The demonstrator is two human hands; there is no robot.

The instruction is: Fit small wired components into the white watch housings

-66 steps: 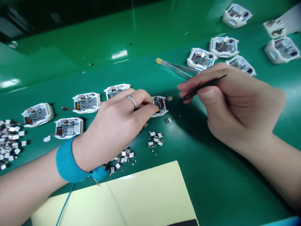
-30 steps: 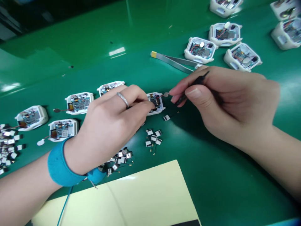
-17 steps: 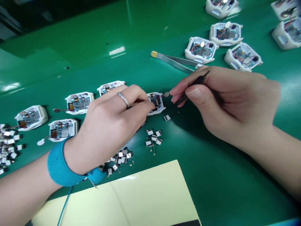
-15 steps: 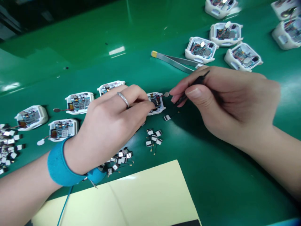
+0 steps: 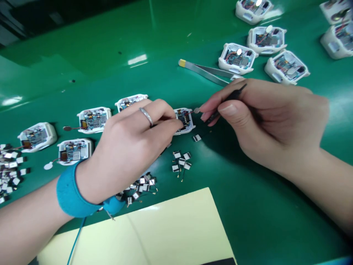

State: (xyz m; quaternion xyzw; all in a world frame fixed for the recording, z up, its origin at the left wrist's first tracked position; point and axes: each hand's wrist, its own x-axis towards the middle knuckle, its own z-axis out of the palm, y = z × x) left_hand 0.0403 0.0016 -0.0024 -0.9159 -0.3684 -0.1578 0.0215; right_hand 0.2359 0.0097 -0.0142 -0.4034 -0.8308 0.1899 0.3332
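Note:
My left hand (image 5: pixel 129 147) has its fingertips on a small white device housing (image 5: pixel 184 121) with an exposed circuit board, and the fingers hide part of it. My right hand (image 5: pixel 264 121) pinches black fine-tipped tweezers (image 5: pixel 230 101), their tip low beside the fingertips. A small round metal disc (image 5: pixel 196 110) on a thin red wire sits just right of the housing, between it and my right fingertips. I cannot tell whether the tweezers grip the disc or wire.
Several other open housings (image 5: pixel 93 120) lie on the green mat, with steel tweezers (image 5: pixel 205 72) among them. Several small white-and-black parts with thin leads (image 5: pixel 180 162) lie in heaps. A cream sheet (image 5: pixel 138 232) lies at the front, and a blue strap with a cord (image 5: pixel 74 195) circles my left wrist.
My right hand has moved left toward the housing, bringing the black tweezers down near the disc. The disc now sits closer to the housing, and the whole view has shifted slightly.

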